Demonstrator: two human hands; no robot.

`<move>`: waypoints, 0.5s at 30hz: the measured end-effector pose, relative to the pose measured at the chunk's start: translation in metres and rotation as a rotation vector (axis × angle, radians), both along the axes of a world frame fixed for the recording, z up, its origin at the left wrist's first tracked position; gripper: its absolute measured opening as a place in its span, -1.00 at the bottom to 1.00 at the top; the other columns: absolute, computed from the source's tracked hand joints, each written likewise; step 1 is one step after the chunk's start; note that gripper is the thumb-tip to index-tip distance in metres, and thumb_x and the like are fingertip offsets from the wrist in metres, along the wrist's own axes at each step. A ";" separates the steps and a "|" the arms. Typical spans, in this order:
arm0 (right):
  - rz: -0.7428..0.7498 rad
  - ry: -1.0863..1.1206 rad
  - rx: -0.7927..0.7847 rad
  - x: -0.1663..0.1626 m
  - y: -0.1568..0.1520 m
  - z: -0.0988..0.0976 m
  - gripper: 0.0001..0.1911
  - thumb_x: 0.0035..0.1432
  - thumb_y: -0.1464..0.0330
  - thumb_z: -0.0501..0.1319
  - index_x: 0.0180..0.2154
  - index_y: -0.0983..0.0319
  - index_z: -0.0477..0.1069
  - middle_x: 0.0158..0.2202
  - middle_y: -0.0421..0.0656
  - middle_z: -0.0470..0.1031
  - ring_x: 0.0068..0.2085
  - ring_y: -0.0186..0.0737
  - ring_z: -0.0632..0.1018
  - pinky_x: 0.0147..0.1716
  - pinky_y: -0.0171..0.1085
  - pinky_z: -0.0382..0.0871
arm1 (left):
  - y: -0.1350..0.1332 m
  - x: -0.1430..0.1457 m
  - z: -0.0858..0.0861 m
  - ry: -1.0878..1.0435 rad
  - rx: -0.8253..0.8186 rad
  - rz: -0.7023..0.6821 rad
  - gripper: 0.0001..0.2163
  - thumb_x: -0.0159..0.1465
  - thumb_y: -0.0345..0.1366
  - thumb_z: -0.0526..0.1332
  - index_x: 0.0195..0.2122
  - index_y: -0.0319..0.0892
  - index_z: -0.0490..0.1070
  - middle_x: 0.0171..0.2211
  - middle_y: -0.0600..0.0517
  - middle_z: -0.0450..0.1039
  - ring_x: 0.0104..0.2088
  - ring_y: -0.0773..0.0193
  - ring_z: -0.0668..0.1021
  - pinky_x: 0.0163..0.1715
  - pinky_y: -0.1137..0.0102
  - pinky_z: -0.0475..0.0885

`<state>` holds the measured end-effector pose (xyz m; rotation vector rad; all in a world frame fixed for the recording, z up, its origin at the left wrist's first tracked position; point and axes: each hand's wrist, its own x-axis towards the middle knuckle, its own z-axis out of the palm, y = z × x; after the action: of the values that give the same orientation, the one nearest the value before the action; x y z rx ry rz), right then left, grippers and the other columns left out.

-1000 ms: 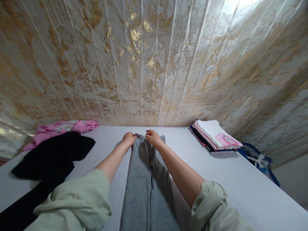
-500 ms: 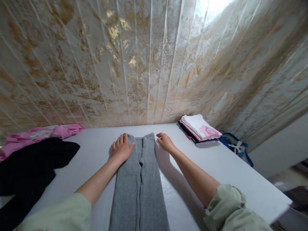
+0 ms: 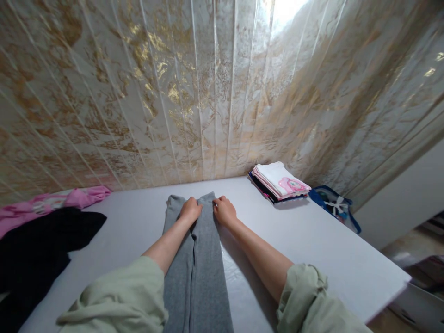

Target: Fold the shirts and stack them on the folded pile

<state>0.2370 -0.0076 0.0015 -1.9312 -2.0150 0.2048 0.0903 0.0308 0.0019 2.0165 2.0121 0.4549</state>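
A pair of grey leggings [image 3: 199, 273] lies flat and lengthwise on the white table [image 3: 312, 245], its legs side by side and pointing away from me. My left hand [image 3: 190, 210] is curled closed on the far end of the right leg. My right hand [image 3: 225, 211] is also closed, pinching the outer edge of that same leg end. Both forearms are bare, with light green sleeves pushed up.
A neat stack of folded clothes [image 3: 279, 181], white and pink on top, sits at the far right by the wall. A black garment [image 3: 38, 249] and a pink garment [image 3: 55, 202] lie loose at the left. A blue bag [image 3: 333, 206] hangs past the table's right edge.
My left hand was flat and open on the left leg end; now it is curled closed on the right leg end. My right hand moved in from beside the leggings and gripped their edge.
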 end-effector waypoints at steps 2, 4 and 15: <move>-0.018 -0.009 0.001 -0.001 0.001 0.002 -0.64 0.29 0.37 0.01 0.03 0.16 0.43 0.00 0.01 0.42 -0.03 -0.09 0.46 -0.11 -0.23 0.30 | 0.000 -0.005 0.002 -0.006 0.027 0.011 -0.82 0.22 -0.26 0.19 -0.20 -0.18 0.47 -0.23 -0.11 0.60 -0.17 0.12 0.60 -0.27 0.41 0.39; -0.011 -0.003 0.030 -0.003 0.003 0.003 -0.63 0.29 0.37 0.00 0.07 0.18 0.40 0.05 0.01 0.40 0.00 -0.09 0.45 -0.08 -0.23 0.29 | -0.002 -0.014 0.006 -0.006 0.076 0.015 -0.77 0.28 -0.28 0.11 -0.06 -0.17 0.41 -0.18 -0.09 0.58 -0.13 0.17 0.59 -0.21 0.42 0.39; 0.196 -0.044 -0.073 -0.017 0.012 -0.009 -0.42 0.33 0.15 -0.01 0.30 0.23 0.07 0.37 0.01 0.01 0.35 -0.07 0.05 0.24 0.03 -0.09 | -0.025 -0.066 -0.009 0.114 0.144 -0.138 -0.62 0.31 -0.20 0.09 0.15 -0.09 0.28 0.26 -0.08 0.26 0.26 0.11 0.26 0.25 0.15 0.07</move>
<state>0.2197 0.0043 -0.0077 -1.7935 -2.2554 0.2907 0.0246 0.0055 -0.0070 2.2988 1.9365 0.4777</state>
